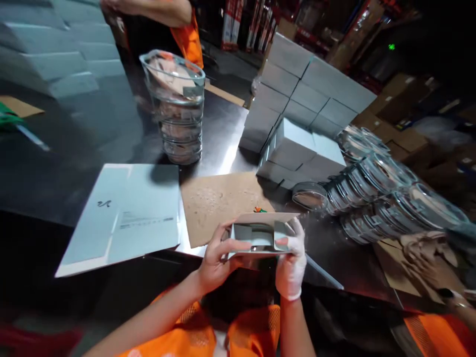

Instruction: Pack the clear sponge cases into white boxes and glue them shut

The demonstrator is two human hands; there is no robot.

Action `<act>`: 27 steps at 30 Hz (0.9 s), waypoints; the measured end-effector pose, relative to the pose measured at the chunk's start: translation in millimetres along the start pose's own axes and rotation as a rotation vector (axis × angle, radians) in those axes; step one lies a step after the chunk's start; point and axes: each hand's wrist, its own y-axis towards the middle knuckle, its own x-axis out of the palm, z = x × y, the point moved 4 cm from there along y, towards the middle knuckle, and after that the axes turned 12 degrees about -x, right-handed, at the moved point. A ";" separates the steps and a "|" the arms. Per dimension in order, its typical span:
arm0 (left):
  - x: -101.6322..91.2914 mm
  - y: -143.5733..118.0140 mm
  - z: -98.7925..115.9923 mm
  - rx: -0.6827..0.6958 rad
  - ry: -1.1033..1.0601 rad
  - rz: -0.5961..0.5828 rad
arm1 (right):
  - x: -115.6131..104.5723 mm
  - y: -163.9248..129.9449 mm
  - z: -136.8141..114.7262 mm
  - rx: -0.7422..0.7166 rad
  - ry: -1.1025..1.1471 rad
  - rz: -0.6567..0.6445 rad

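holding a small pale grey-blue cardboard box point(260, 237), half folded w/ its flaps open, both hands sit just above the near edge of the dark shiny steel table point(92, 148). left hand point(217, 258), bare, is closed on the box's left end, fingers curled over the front. right hand point(292, 263), in a white glove, grips the right end, thumb on the inner flap. box is tilted toward the camera, open side up, held off the surface.

right behind it lies a flat brown cardboard sheet point(219, 203) w/ a small orange-green bit point(259, 209) at its near edge (too small to tell what). left of that, a flat unfolded grey-blue box blank point(126, 218) w/ dark print. further back, a tall stack of clear round plastic containers point(180, 106). at right, more clear containers lying in rows on their sides point(379, 198), beside a pile of closed grey-blue boxes point(308, 94); another such pile at far left point(55, 54).

a person in orange point(186, 29) stands across the table; another hand point(427, 258) rests on brown paper at right. room behind is dim, w/ brown cartons point(405, 139) and shelving.
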 end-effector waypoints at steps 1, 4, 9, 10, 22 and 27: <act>2.1 -0.5 1.1 -0.047 -0.030 0.067 | 2.5 1.0 -1.4 0.045 0.047 0.078; 1.5 -3.8 -3.8 -0.163 -0.155 0.246 | 11.2 5.9 -4.3 0.181 0.155 0.212; -13.5 6.2 -16.5 0.025 0.137 -0.058 | 18.6 18.6 -0.4 0.290 0.300 0.097; -17.2 9.9 -18.1 0.063 0.192 -0.106 | 18.2 19.6 2.9 0.308 0.301 0.049; -45.6 -34.1 -3.9 -0.101 0.324 0.266 | -66.8 -24.4 37.0 0.529 -0.798 -0.300; -71.9 -57.8 -15.1 -0.510 0.233 0.359 | -39.2 -6.5 51.3 0.691 -0.799 -0.481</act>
